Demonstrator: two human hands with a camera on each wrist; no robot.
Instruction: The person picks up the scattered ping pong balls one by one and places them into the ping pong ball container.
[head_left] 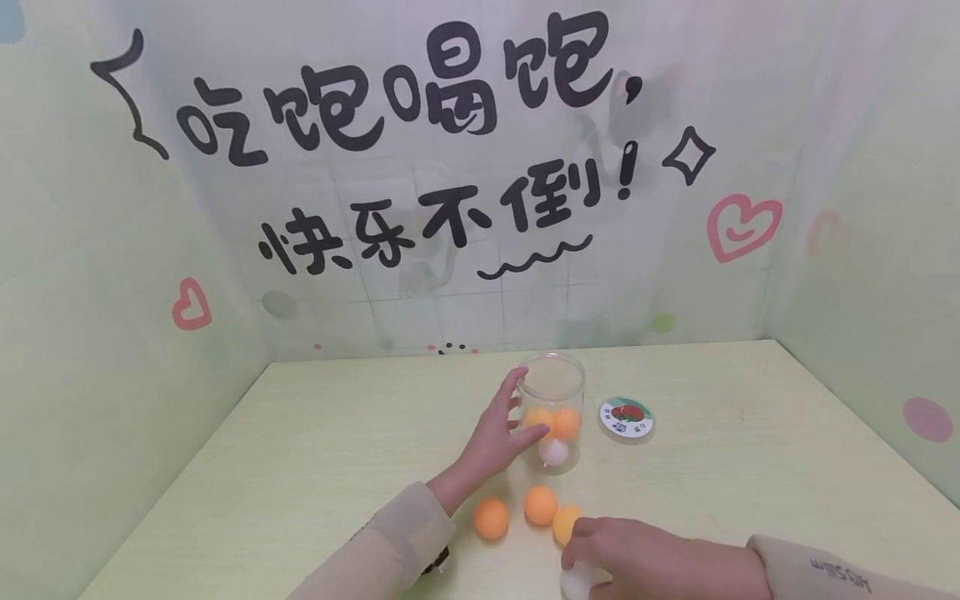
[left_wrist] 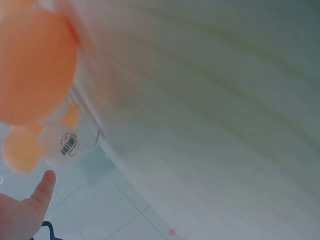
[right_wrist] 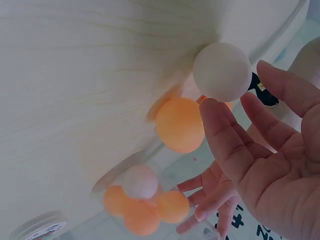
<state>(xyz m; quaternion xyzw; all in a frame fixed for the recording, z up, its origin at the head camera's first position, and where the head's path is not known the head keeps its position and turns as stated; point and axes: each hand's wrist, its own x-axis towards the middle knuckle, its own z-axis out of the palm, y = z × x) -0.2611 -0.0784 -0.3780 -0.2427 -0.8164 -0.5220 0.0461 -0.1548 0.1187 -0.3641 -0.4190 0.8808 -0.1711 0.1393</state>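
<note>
The right hand [head_left: 637, 558], fingers parted and loosely bent, is at a white ball [head_left: 577, 582]; three orange balls [head_left: 491, 519] also remain outside. Beyond, the left hand [head_left: 491, 440] curves thumb and fingers round the jar [head_left: 552, 382], four balls [head_left: 566, 425] already inside; the lid [head_left: 627, 418] lies off, beside it.

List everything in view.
Table: 1, pale yellow-green, foreground.
Walls: 3, pale, around table.
Chinese lettering: 2 rows, black, back wall.
Hearts: at least 2, pink, walls.
Jar: 1, clear, on table.
Jarred ping-pong balls: at least 3 orange and 1 white, inside.
Loose ping-pong balls: 3, orange, in front of jar.
White ping-pong ball: 1, white, nearest the person.
Round lid: 1, multicoloured, right of jar.
Dark object: 1, black, bottom centre.
Sleeves: 2, beige, forearms.
Left hand: 1, holding jar.
Right hand: 1, at white ball.
</note>
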